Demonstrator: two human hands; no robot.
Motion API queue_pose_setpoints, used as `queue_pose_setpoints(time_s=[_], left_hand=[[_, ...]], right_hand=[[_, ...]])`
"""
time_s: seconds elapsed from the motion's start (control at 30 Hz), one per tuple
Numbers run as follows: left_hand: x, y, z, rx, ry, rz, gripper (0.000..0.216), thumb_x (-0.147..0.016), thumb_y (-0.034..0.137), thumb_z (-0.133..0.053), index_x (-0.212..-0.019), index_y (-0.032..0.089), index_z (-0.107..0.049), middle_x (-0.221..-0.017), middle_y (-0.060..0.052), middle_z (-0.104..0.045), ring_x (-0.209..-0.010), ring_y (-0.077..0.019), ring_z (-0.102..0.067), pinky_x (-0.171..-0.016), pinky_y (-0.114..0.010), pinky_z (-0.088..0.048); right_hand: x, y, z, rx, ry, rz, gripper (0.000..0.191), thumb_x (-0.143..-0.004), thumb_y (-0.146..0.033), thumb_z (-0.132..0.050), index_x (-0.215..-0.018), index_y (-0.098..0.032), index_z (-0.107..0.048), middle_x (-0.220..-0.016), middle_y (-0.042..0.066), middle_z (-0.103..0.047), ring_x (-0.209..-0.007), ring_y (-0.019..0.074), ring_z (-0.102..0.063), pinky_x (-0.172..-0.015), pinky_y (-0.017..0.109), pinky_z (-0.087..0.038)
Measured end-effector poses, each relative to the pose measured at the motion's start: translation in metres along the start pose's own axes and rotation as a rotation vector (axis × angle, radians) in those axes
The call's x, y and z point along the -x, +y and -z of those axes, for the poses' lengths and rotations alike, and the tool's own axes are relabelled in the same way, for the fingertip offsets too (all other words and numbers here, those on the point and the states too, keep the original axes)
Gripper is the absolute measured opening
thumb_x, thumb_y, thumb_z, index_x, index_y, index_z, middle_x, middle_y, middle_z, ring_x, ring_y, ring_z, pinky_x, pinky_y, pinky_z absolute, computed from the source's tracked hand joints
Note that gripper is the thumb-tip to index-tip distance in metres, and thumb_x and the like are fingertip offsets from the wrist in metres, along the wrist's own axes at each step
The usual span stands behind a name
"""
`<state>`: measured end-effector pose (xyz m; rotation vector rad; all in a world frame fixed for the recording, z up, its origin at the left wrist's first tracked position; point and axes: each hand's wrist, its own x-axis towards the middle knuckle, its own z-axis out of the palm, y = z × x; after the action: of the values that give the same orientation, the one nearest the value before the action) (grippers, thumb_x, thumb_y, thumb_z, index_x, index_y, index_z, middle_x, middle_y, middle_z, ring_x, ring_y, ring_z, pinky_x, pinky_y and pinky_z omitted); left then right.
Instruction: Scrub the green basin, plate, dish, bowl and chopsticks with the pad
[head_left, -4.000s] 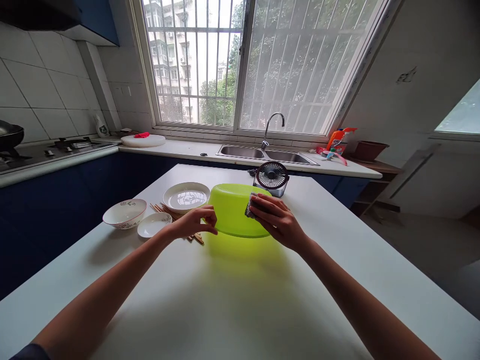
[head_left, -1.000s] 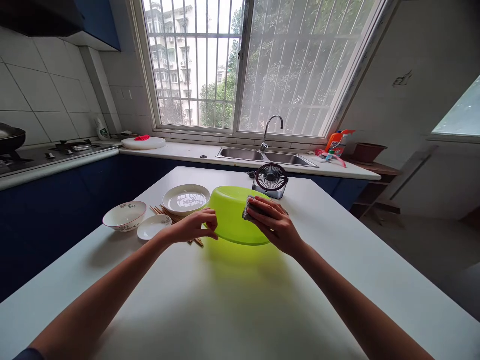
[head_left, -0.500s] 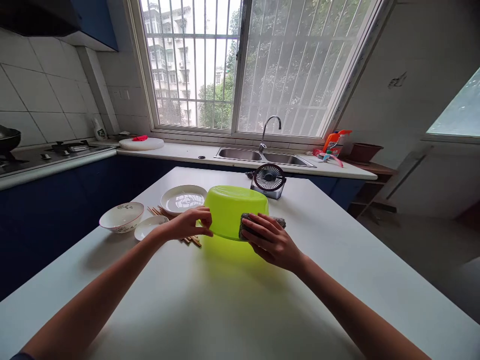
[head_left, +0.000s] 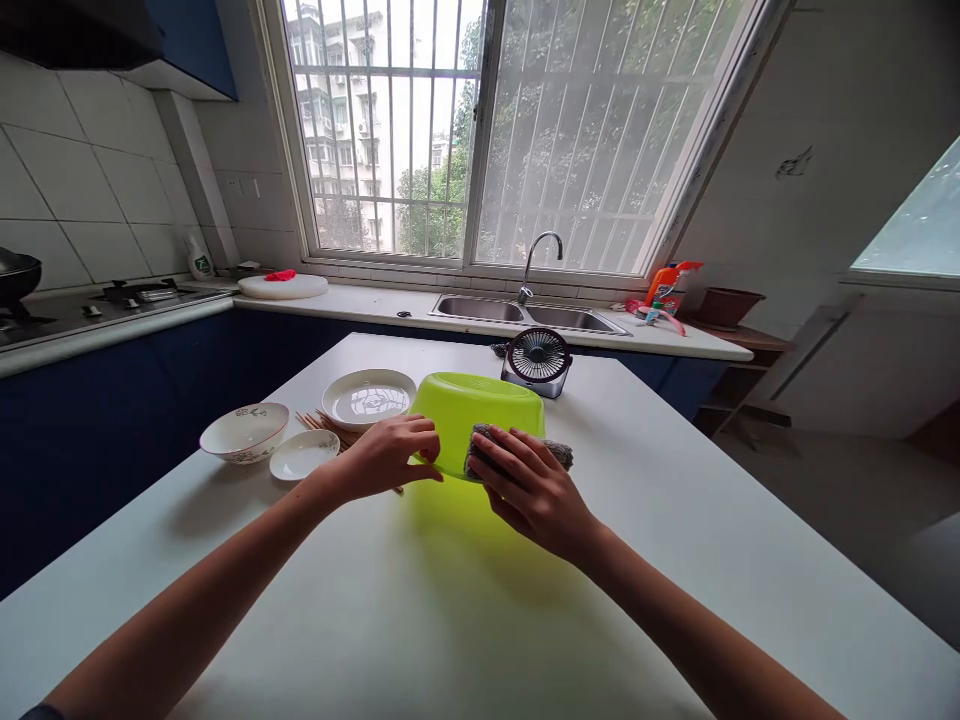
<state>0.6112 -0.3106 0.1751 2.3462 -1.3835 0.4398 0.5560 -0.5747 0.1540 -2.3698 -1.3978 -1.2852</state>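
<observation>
A bright green plastic basin (head_left: pixel 480 398) is held tilted, base up, above the white table (head_left: pixel 360 620). My left hand (head_left: pixel 394 452) grips its rim at the left side, the thumb along the lower edge. My right hand (head_left: pixel 536 490) presses a dark grey cloth (head_left: pixel 557 454) flat against the near wall of the basin. One end of the cloth sticks out to the right of my fingers. The inside of the basin is hidden from me.
Left of the basin are a white plate (head_left: pixel 360 398), a patterned bowl (head_left: pixel 244 432), a small dish (head_left: pixel 304 456) and several chopsticks (head_left: pixel 319 421). A small black fan (head_left: pixel 538 360) stands just behind. Farther back is a counter with a double sink (head_left: pixel 480 309).
My left hand and the basin have shifted slightly right. My right hand has slid the cloth a little left across the basin's wall.
</observation>
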Motion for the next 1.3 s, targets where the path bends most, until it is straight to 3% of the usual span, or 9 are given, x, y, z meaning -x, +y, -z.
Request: queue_pose_setpoints(time_s=[0.3,0.57,0.87,1.07,1.3], left_hand=[[0.002,-0.002,-0.007,0.236,-0.081,0.027,0.025,-0.089,0.035,-0.066,-0.076,0.017,-0.053,-0.082,-0.002,-0.055,-0.079,-0.0155,-0.047,-0.071,-0.026,-0.040],[0.007,-0.005,-0.013,0.268,-0.100,0.025,0.030,-0.088,0.037,-0.066,-0.073,0.017,-0.050,-0.079,-0.001,-0.051,-0.077,-0.0149,-0.044,-0.070,-0.025,-0.038],[0.006,-0.017,-0.003,0.325,0.005,0.073,0.031,-0.088,0.041,-0.066,-0.074,0.017,-0.052,-0.079,0.000,-0.052,-0.076,-0.0152,-0.044,-0.070,-0.026,-0.039],[0.007,-0.021,-0.004,0.337,-0.012,0.065,0.033,-0.086,0.044,-0.067,-0.073,0.017,-0.054,-0.077,0.000,-0.052,-0.075,-0.0146,-0.044,-0.070,-0.027,-0.039],[0.009,-0.019,-0.006,0.370,-0.062,0.058,0.035,-0.085,0.044,-0.069,-0.070,0.016,-0.053,-0.076,0.000,-0.053,-0.074,-0.0138,-0.046,-0.068,-0.025,-0.039]], right_hand=[[-0.002,0.014,0.004,-0.077,0.019,-0.015,0.044,-0.097,-0.015,-0.052,-0.140,-0.022,-0.051,-0.138,0.010,-0.060,-0.136,0.0250,-0.047,-0.110,0.047,-0.045],[-0.012,0.043,0.000,-0.206,0.099,-0.179,0.044,-0.098,-0.017,-0.051,-0.140,-0.029,-0.053,-0.138,0.009,-0.060,-0.131,0.0249,-0.054,-0.103,0.046,-0.051],[-0.002,0.023,-0.001,-0.198,0.053,-0.043,0.038,-0.098,-0.016,-0.050,-0.135,-0.026,-0.057,-0.133,0.008,-0.064,-0.134,0.0238,-0.050,-0.107,0.045,-0.047],[0.006,0.020,-0.001,-0.170,0.015,0.019,0.039,-0.097,-0.017,-0.051,-0.136,-0.023,-0.056,-0.134,0.009,-0.063,-0.135,0.0229,-0.049,-0.109,0.045,-0.045],[-0.007,0.045,0.000,-0.192,0.107,-0.120,0.041,-0.098,-0.016,-0.052,-0.137,-0.027,-0.057,-0.137,0.009,-0.061,-0.132,0.0246,-0.052,-0.105,0.046,-0.049]])
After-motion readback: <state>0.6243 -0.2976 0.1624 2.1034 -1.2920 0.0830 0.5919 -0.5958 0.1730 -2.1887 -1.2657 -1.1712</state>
